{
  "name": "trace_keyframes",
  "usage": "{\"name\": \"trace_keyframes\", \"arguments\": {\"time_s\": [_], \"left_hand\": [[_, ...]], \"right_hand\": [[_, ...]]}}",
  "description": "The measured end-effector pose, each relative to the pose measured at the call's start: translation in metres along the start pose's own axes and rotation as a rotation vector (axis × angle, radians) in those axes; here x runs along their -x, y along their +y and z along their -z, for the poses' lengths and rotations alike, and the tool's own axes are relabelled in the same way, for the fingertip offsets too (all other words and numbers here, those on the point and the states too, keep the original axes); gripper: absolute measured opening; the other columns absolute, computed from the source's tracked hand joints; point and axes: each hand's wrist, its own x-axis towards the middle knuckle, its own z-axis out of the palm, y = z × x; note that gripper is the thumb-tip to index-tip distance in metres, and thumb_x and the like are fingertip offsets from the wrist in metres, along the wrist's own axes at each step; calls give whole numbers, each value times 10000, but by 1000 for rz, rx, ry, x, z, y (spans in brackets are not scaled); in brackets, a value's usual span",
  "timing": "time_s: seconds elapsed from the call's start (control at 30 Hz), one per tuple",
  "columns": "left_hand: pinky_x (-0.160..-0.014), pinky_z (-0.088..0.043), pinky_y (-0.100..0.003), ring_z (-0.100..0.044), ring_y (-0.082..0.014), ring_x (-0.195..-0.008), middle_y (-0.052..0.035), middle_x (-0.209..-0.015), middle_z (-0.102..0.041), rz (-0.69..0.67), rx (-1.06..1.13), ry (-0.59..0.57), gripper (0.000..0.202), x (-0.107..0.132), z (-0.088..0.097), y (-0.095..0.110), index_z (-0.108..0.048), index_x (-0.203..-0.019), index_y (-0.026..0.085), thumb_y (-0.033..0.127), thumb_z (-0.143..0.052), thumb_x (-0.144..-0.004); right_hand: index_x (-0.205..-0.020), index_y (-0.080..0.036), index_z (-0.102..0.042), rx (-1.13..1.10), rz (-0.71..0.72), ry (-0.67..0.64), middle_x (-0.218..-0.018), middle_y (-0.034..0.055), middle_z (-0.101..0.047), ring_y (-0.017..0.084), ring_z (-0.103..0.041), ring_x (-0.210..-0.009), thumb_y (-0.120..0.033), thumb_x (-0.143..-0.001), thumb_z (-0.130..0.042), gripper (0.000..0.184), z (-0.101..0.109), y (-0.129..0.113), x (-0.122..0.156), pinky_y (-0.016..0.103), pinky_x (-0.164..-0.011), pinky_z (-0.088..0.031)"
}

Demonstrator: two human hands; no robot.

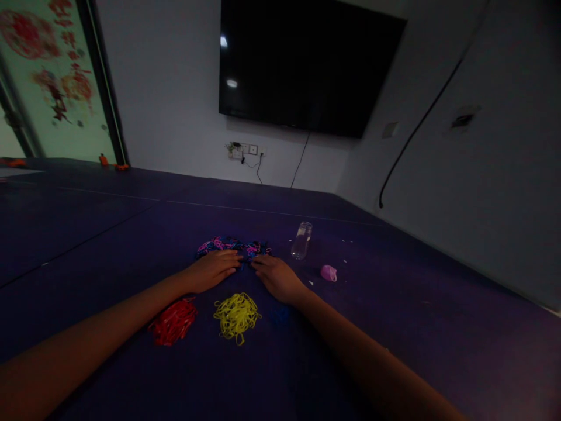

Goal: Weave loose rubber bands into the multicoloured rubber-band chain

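A mixed pile of pink, blue and dark rubber bands (217,244) lies on the dark purple surface in front of my hands. My left hand (214,271) rests at the pile's near edge, fingers stretched out towards the right. From the other side my right hand (278,279) reaches in, its extended fingertips touching the blue bands. Nearer to me are a heap of red rubber bands (175,321), beside my left forearm, and a heap of yellow rubber bands (237,316) between my arms. Some blue rubber bands (280,316) show dimly beside my right wrist.
A clear bottle (302,241) lies beyond my right hand. Close by are a small pink object (328,273) and several white scraps (311,283). A wall with a large dark screen (311,64) stands behind; a black cable (421,123) hangs at the right.
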Motion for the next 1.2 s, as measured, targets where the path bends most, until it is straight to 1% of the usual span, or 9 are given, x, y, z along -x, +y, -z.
{"name": "trace_keyframes", "arguments": {"time_s": [0.23, 0.43, 0.57, 0.73, 0.9, 1.0, 1.07, 1.2], "left_hand": [[-1065, -329, -388, -433, -200, -1273, -49, -1349, -533, 7, -4, -17, 319, 1, 1, 1, -575, -1206, 221, 292, -363, -978], [-1080, -278, -415, -398, -205, -1296, -11, -1361, -523, 33, -54, -20, 307, 2, 2, 3, -573, -1205, 271, 304, -369, -979], [-1084, -260, -438, -397, -219, -1297, -19, -1355, -529, 31, -60, -32, 314, 3, 1, 3, -565, -1224, 274, 312, -374, -977], [-1077, -278, -433, -419, -227, -1277, -37, -1313, -562, 42, -51, -17, 327, 3, 1, 4, -565, -1231, 274, 356, -380, -974], [-1068, -300, -427, -442, -228, -1254, -49, -1291, -574, 33, -54, -29, 336, 2, 3, 6, -562, -1240, 267, 356, -376, -974], [-1073, -295, -435, -435, -232, -1258, -45, -1295, -570, 33, -59, -29, 334, 2, 4, 7, -557, -1245, 272, 352, -380, -973], [-1073, -299, -431, -435, -229, -1259, -42, -1296, -570, 35, -58, -36, 330, 2, 4, 6, -561, -1240, 271, 350, -385, -972], [-1064, -311, -422, -453, -224, -1239, -49, -1276, -582, 42, -65, -37, 325, 0, 3, 6, -570, -1224, 254, 340, -385, -972]], "right_hand": [[-1194, -153, -613, -1, -42, 18, -1277, 108, -574, 218, -485, -1214, -222, -935, -410, 336, -2, 0, 0, 377, -1016, -383], [-1202, -169, -603, 3, -40, 19, -1267, 109, -574, 224, -496, -1190, -223, -934, -395, 343, -3, 1, -1, 390, -1000, -389], [-1184, -150, -606, -3, -41, 9, -1233, 114, -586, 217, -525, -1132, -200, -930, -392, 336, -2, -1, 0, 368, -975, -407], [-1159, -169, -613, 2, -54, 18, -1212, 108, -590, 215, -526, -1119, -182, -931, -381, 325, 0, -3, 0, 374, -963, -410], [-1150, -175, -610, 16, -115, 60, -1211, 105, -587, 215, -523, -1125, -178, -931, -385, 314, 0, -4, 0, 378, -972, -402], [-1151, -188, -612, 44, -168, 89, -1220, 103, -584, 225, -521, -1133, -177, -928, -389, 316, -1, -3, 0, 388, -976, -403], [-1154, -178, -612, 57, -194, 96, -1223, 109, -584, 233, -515, -1146, -180, -928, -390, 318, -2, -2, 0, 391, -982, -401], [-1198, -171, -599, 66, -199, 111, -1272, 117, -563, 243, -486, -1197, -174, -923, -390, 345, -2, -1, 0, 405, -999, -394]]}}
